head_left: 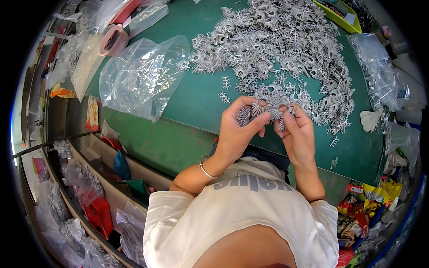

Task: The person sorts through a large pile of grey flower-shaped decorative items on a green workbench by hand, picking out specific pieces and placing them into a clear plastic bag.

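Both hands meet over the near edge of the green table (pixel 196 107). My left hand (pixel 239 127) is closed around several grey, round, finned pieces (pixel 245 116) with holes in their middles. Its thumb and fingers reach toward another finned piece (pixel 278 106) between the hands. That piece is pinched by the fingertips of my right hand (pixel 296 129). Just beyond the fingers spreads a large heap of the same grey finned pieces (pixel 268 35), mixed with small branched bits. Two small branched grey bits (pixel 224 96) lie apart, left of the heap.
A clear plastic bag (pixel 138 76) lies flat on the table's left, near a pink tape roll (pixel 113 40). Far right stands a yellow-green tray (pixel 339 15). More plastic bags (pixel 377 67) line the right edge. Compartments with a red bin (pixel 96 214) sit at lower left; colourful packets (pixel 366 201) fill the lower right.
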Demonstrator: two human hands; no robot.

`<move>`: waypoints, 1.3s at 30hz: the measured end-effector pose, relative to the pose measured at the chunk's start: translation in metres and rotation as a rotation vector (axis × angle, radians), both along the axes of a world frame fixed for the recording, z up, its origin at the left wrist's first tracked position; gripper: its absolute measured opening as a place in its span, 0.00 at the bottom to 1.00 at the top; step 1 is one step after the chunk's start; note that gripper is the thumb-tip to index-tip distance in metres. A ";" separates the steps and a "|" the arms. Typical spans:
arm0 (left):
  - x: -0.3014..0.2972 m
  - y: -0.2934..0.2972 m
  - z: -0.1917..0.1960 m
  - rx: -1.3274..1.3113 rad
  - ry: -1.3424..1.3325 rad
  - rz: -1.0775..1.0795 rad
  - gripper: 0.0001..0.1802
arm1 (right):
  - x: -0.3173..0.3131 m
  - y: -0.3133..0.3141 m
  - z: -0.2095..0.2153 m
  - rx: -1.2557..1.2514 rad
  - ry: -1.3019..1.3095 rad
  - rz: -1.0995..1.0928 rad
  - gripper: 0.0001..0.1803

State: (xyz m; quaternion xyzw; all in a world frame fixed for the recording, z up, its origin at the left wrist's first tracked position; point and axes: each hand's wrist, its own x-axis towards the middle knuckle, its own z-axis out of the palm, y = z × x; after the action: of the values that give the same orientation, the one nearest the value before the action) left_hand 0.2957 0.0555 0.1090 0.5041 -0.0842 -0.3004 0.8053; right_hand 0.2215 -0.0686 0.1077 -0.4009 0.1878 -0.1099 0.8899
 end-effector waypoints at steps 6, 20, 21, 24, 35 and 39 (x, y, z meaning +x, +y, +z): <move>0.000 0.003 0.004 -0.038 0.050 0.006 0.09 | -0.004 -0.007 0.001 -0.015 0.003 -0.107 0.09; 0.011 0.004 -0.009 -0.502 0.809 -0.410 0.24 | -0.006 -0.010 0.016 -0.528 0.089 -0.085 0.13; 0.010 0.004 -0.010 -0.498 0.850 -0.410 0.25 | -0.006 -0.011 0.019 -0.534 0.111 -0.085 0.12; 0.008 0.003 0.002 -0.473 0.835 -0.366 0.27 | -0.005 -0.011 0.019 -0.570 0.136 -0.090 0.11; 0.001 0.007 0.002 -0.011 0.155 -0.197 0.12 | -0.005 -0.007 0.015 -0.973 -0.106 -0.190 0.08; 0.001 0.006 0.011 -0.011 0.215 -0.218 0.12 | -0.004 -0.008 0.008 -0.953 -0.227 -0.214 0.06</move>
State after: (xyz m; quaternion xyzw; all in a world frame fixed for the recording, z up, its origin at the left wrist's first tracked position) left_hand 0.2965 0.0616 0.1199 0.4525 -0.0536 -0.4379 0.7750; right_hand 0.2178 -0.0762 0.1157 -0.7270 0.0588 -0.3170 0.6063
